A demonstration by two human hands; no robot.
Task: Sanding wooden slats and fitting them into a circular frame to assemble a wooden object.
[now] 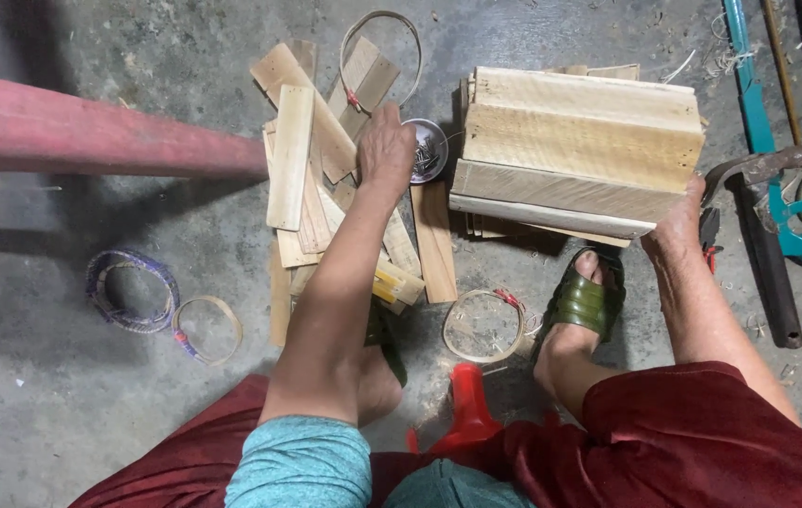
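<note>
Grey, rough concrete floor (62, 395) fills the view, scattered with wood and tools. At the top centre the left hand (385, 150) reaches out over a loose pile of thin wooden slats (312, 179), its back to the camera and its fingers curled down at the rim of a small round tin of nails (427, 149); whether the fingertips pinch anything cannot be told. Just right of the tin stands a block of stacked wooden boards (575, 150), tilted slightly, and the right hand (681, 224) grips its lower right corner, fingers closed against the wood. Below the block a foot in a green sandal (581, 303) rests on the floor, near a thin bent hoop (484, 325) with a red tie. Another hoop (380, 52) lies at the top of the slat pile, and two more rings, one wrapped in blue (131, 290), lie well apart to the left. A red pipe (100, 136) runs in from the left edge. By the right hand lies a hammer (763, 235), beside teal-handled tools (777, 188). A red plastic stool (469, 409) shows between the knees.
</note>
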